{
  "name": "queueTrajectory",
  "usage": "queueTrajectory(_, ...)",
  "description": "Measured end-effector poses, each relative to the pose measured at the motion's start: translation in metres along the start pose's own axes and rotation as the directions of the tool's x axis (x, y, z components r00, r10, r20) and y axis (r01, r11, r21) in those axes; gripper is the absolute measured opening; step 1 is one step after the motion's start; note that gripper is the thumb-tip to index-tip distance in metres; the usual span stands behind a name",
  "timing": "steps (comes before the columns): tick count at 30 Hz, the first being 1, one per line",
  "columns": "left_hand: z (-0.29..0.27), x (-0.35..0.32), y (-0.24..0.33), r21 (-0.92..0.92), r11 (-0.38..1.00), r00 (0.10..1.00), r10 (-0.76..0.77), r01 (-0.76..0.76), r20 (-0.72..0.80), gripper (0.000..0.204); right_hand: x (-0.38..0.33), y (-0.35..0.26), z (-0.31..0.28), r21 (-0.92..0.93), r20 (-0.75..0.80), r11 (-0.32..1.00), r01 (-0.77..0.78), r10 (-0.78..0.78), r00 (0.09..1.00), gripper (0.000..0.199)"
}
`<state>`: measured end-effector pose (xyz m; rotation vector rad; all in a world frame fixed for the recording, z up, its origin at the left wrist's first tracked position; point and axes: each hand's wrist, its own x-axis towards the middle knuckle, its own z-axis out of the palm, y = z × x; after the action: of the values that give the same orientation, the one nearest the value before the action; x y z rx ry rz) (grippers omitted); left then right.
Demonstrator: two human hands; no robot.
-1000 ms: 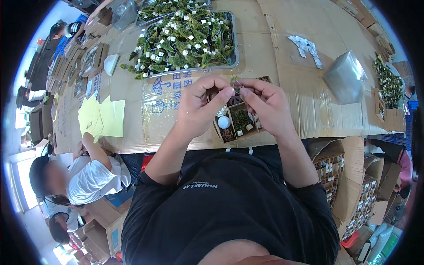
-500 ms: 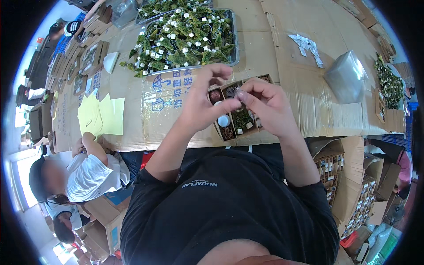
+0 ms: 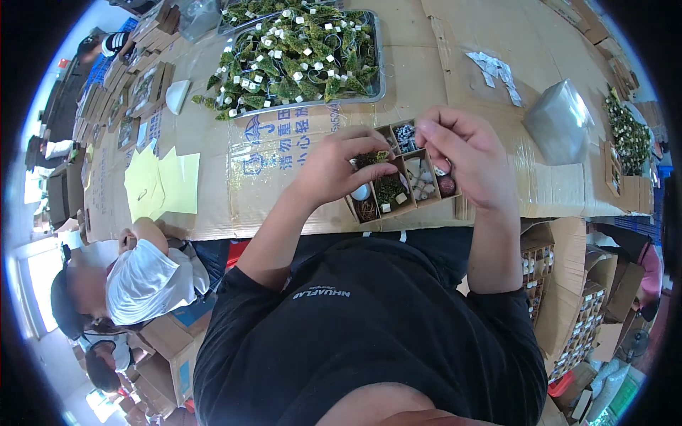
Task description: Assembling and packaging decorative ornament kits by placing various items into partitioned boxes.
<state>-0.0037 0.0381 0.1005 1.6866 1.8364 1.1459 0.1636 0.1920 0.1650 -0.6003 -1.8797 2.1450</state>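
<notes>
compartment box point(image 3: 401, 186), a small brown divided tray, sits at the near edge of the cardboard-covered table point(image 3: 455, 64), right under both hands. my left hand point(image 3: 334, 170) has its grip pinched on a tuft of green moss point(image 3: 371, 157), thumb and forefinger pressed together on it, just over the left cells of the box. my right hand point(image 3: 469, 153) hovers above the right cells with fingers curled loosely; i cannot tell whether its grip holds anything, since the fingertips hide whatever might be there.

to do this step well, i judge i should keep the moss pinch light so the tuft doesn't crumble, and bring it low over one cell before letting it settle, because the dividers are close and the neighbouring cells already hold small pale stones and a round dark bead. the right hand could steady the box rim.

far and left lies a metal tray point(image 3: 378, 64) heaped with green sprigs; yellow paper sheets point(image 3: 163, 183) lie at the left, a clear bag point(image 3: 561, 121) at the right.
</notes>
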Motion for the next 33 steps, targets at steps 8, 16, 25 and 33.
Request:
queueTrajectory(8, 0.008, -0.001, 0.001, -0.380, 0.925, 0.999, 0.038, -0.032, 0.010, 0.096, 0.007, -0.026, 0.017, -0.009, 0.303, 0.998, 0.066, -0.060, 0.951, 0.016)
queueTrajectory(16, 0.040, -0.006, 0.003, -0.867, 0.424, 0.879, 0.267, 0.261, 0.395, 0.022, 0.017, -0.051, -0.007, -0.356, 0.552, 0.928, 0.111, 0.113, 0.826, 0.012)
queueTrajectory(25, 0.038, -0.022, 0.017, -0.959, -0.134, 0.913, -0.296, 0.250, 0.279, 0.049, -0.020, -0.012, 0.007, -0.675, 0.310, 0.487, 0.553, -0.494, 0.813, 0.013)
queueTrajectory(33, 0.048, -0.017, 0.018, -0.985, 0.011, 0.845, -0.516, 0.172, 0.142, 0.031, -0.054, 0.075, 0.059, -0.869, 0.193, 0.285, 0.405, -0.558, 0.807, 0.046)
